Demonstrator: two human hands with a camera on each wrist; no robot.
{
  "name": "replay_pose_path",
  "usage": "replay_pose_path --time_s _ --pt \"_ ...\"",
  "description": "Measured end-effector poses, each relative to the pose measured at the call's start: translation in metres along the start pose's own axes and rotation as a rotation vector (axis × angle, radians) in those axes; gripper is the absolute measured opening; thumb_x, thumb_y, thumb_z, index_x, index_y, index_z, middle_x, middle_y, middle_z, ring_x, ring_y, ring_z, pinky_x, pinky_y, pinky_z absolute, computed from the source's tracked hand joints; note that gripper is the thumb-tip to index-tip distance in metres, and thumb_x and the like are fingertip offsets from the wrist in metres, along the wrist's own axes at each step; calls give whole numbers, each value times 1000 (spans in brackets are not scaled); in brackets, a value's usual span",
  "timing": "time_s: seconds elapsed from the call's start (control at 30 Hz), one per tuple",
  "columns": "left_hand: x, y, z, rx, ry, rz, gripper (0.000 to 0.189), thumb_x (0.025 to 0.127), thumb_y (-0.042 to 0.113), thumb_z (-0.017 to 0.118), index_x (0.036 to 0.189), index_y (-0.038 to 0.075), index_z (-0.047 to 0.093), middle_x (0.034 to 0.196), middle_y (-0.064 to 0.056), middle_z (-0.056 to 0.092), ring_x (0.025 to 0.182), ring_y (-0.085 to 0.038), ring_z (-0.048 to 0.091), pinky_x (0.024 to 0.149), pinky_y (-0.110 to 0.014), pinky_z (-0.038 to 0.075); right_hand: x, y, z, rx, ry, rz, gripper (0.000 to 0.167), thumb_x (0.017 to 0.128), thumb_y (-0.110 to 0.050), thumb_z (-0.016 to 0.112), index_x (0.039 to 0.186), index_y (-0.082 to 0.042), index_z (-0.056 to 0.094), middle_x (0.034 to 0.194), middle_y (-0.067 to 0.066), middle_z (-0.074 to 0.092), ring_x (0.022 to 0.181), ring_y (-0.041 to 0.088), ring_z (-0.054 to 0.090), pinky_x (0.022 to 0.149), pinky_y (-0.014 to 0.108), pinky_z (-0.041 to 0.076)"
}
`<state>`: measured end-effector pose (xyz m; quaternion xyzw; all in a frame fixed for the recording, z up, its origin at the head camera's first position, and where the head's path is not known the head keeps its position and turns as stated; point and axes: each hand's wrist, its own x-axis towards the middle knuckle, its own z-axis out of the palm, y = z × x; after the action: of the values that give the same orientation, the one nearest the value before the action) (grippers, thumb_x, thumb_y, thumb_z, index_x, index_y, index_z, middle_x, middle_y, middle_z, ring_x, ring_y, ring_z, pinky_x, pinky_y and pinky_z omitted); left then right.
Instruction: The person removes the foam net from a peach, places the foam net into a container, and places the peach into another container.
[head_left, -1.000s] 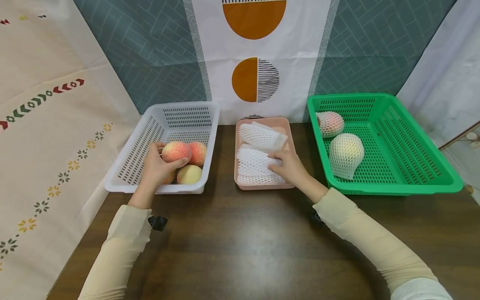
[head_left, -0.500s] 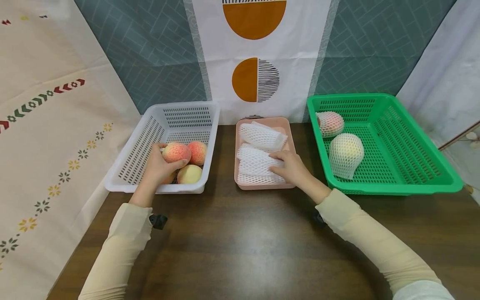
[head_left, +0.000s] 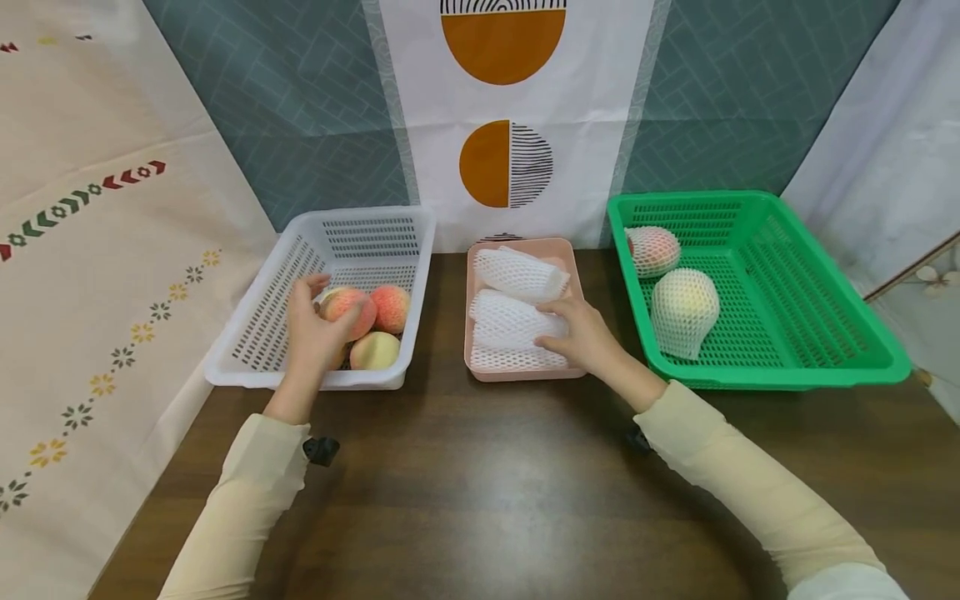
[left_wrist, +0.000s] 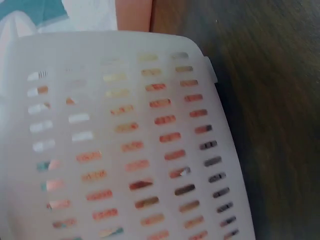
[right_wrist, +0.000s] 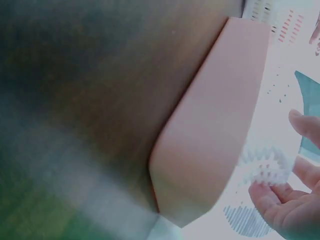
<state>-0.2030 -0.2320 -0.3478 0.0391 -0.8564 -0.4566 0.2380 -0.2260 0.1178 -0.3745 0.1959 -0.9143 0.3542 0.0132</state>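
Observation:
In the head view my left hand (head_left: 311, 333) is inside the white basket (head_left: 423, 275), around a red-and-yellow peach (head_left: 360, 310). Its index finger stands apart from the fruit, and the thumb lies by the peach's near side. Beside it are another red peach (head_left: 392, 308) and a pale yellow peach (head_left: 377, 351). My right hand (head_left: 581, 337) is over the pink tray (head_left: 480, 374), thumb and fingers spread at the edge of the white foam net sleeves (head_left: 510, 321). The right wrist view shows its fingertips (right_wrist: 262, 192) close to a sleeve; contact is unclear.
A green basket (head_left: 832, 333) stands on the right with two net-wrapped fruits, one reddish (head_left: 655, 252) and one pale (head_left: 686, 304). The brown table (head_left: 480, 483) runs in front. Patterned cloths hang behind and at the sides.
My left fingers have loosened from the peach, and its yellow side now shows. My right hand has barely moved. The head view has shifted slightly.

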Motion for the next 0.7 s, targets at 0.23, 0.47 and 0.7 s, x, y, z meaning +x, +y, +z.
replay_pose_path --time_s 0.23,0.47,0.7 --pt "-5 11 10 -47 53 117 46 80 8 70 121 -6 52 123 -21 51 119 -32 44 102 -47 36 -7 -8 -11 12 13 9 53 80 -15 76 127 3 57 134 24 53 123 42 47 101 58 40" --pt "-13 26 18 -82 89 210 43 79 8 72 115 -8 54 116 -24 55 114 -35 49 96 -49 41 -12 -14 -27 5 41 0 54 82 -17 75 129 0 57 133 24 52 125 41 44 101 59 37" --pt "-22 44 31 -169 30 225 43 80 2 71 116 -8 52 115 -25 52 113 -32 50 97 -49 46 -14 -16 -45 -11 134 -58 53 81 -16 75 127 4 57 124 23 57 117 38 50 97 54 42"
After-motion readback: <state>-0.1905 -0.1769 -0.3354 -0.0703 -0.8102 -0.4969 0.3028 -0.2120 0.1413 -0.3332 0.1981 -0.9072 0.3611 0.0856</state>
